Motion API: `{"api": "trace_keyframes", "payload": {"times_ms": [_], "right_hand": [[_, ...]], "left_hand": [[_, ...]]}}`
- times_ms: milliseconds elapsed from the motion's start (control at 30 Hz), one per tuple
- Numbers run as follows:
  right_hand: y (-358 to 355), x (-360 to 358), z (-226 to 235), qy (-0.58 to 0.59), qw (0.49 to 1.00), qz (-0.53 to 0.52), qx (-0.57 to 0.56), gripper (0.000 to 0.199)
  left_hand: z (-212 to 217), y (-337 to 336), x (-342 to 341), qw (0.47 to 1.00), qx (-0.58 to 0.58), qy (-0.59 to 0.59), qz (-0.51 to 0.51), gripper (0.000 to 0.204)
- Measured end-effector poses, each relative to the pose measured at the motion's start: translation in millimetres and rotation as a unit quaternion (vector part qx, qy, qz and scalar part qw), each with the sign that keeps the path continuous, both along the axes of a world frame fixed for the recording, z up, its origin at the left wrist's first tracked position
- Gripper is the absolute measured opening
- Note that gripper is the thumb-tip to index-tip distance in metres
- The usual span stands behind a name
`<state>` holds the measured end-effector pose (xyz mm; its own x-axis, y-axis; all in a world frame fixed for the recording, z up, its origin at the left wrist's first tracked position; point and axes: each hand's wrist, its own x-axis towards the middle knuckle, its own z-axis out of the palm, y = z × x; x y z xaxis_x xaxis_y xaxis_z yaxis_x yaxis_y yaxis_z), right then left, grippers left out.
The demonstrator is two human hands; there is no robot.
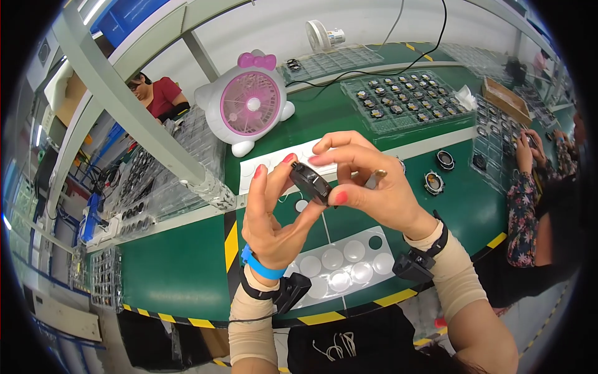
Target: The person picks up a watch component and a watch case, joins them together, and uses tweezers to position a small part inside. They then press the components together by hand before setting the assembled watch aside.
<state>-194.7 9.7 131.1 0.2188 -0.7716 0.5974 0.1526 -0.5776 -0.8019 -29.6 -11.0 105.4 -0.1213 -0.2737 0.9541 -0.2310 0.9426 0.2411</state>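
Observation:
Between my two hands, raised over the green bench, is a round black watch case [310,184], tilted with its edge toward me. My left hand [274,215] grips its left and lower side with thumb and fingers. From the right, my right hand [374,184] pinches it, thumb at the lower rim and fingers by the top. Beneath my wrists lies a sheet of round clear stickers [354,250], with one dark gap near its corner. A white sheet with circles [252,174] lies behind my hands. Two watch cases, one black [445,160] and one silver-rimmed [433,182], rest to the right.
A clear tray of watch parts [408,100] stands at the back right. A pink and white fan [249,106] is at the back left, beside a metal post [137,106]. A co-worker's hands [529,149] work at the right. Striped tape [321,318] marks the front edge.

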Motion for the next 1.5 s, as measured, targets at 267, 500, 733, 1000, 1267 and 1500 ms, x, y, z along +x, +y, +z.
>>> {"api": "trace_keyframes", "payload": {"times_ms": [267,500,733,1000,1267,1500], "right_hand": [[-7.1,-21.6,8.3,0.013,0.998,0.053,-0.024,0.017],[-2.4,-31.8,16.6,0.045,0.996,0.079,0.005,0.013],[-5.7,-30.9,11.4,0.047,0.993,0.104,-0.024,0.016],[-5.9,-33.0,12.1,0.055,0.991,0.123,0.009,0.017],[-11.9,-35.5,8.9,0.045,0.989,0.138,0.015,0.019],[-12.4,-31.9,6.7,0.022,0.991,0.132,0.011,0.023]], "left_hand": [[2.9,3.7,-0.1,0.99,0.021,-0.134,-0.037,0.074],[5.9,8.4,-4.3,0.984,0.016,-0.157,-0.082,0.07],[5.1,14.9,-5.4,0.978,0.041,-0.16,-0.126,0.067],[4.6,14.2,-5.2,0.975,0.043,-0.174,-0.128,0.065],[2.3,14.0,-5.8,0.974,0.064,-0.172,-0.134,0.062],[0.9,14.1,-5.6,0.978,0.069,-0.157,-0.12,0.062]]}}
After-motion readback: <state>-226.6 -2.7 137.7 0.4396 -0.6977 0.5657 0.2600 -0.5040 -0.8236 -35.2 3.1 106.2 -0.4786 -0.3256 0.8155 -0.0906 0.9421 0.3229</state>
